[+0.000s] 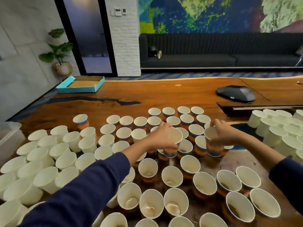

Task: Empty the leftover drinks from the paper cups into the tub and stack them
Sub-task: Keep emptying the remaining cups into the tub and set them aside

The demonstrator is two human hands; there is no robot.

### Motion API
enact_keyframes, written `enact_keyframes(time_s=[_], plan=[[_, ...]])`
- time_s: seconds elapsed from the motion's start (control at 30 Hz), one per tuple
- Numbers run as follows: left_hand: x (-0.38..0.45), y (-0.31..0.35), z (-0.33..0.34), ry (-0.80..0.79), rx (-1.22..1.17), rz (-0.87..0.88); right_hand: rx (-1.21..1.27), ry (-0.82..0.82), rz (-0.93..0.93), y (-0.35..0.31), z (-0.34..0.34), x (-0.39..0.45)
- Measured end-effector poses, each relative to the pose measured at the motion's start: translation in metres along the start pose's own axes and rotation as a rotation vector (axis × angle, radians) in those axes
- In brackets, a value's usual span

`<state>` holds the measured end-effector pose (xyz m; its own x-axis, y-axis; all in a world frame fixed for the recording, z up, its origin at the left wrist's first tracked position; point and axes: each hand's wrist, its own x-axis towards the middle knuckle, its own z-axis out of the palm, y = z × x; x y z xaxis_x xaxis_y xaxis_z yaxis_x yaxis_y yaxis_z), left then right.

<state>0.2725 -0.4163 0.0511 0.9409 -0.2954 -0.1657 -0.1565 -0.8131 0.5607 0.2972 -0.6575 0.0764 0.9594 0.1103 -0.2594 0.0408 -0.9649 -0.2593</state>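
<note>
While dozens of paper cups (pixel 172 177) crowd the tabletop (pixel 164 94), the left hand (pixel 159 136) grips one tilted cup (pixel 173 141) around its side, and the right hand (pixel 224 133) pinches the rim of a short stack (pixel 213 145). The clear tub (pixel 9 138) sits at the tabletop's left edge.

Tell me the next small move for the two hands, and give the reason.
Probably carry the cup in the left hand leftward to the clear tub and tip it out there. Each hand grips a printed cup lifted among the others, the left one and the right hand's cup, and the tub sits at the table's far left edge. Whether these two hold liquid cannot be seen.
</note>
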Motion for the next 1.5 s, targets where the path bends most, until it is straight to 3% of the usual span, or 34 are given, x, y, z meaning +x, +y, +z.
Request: enact_keyframes(time_s=[0.17, 0.43, 0.8, 0.9, 1.03, 1.1, 1.5], plan=[[0.006, -0.004, 0.021, -0.034, 0.044, -0.003, -0.021, -0.089, 0.041, 0.019, 0.032, 0.005], [0.01, -0.012, 0.04, -0.071, -0.083, -0.037, 0.005, -0.125, 0.121, 0.031, 0.072, 0.014], [0.007, -0.041, 0.054, -0.221, 0.189, -0.045, -0.098, -0.208, 0.074, 0.04, 0.092, 0.017], [0.01, -0.041, 0.05, -0.211, 0.163, -0.068, -0.053, -0.151, 0.048, 0.041, 0.082, 0.026], [0.027, -0.046, 0.043, -0.015, 0.13, -0.096, -0.015, 0.124, 0.029, 0.036, 0.071, 0.043], [0.035, -0.051, 0.04, 0.008, 0.192, -0.092, -0.043, 0.205, 0.042, 0.033, 0.071, 0.05], [0.053, -0.059, 0.046, -0.15, 0.401, -0.046, -0.23, 0.072, 0.121, 0.031, 0.097, 0.08]])
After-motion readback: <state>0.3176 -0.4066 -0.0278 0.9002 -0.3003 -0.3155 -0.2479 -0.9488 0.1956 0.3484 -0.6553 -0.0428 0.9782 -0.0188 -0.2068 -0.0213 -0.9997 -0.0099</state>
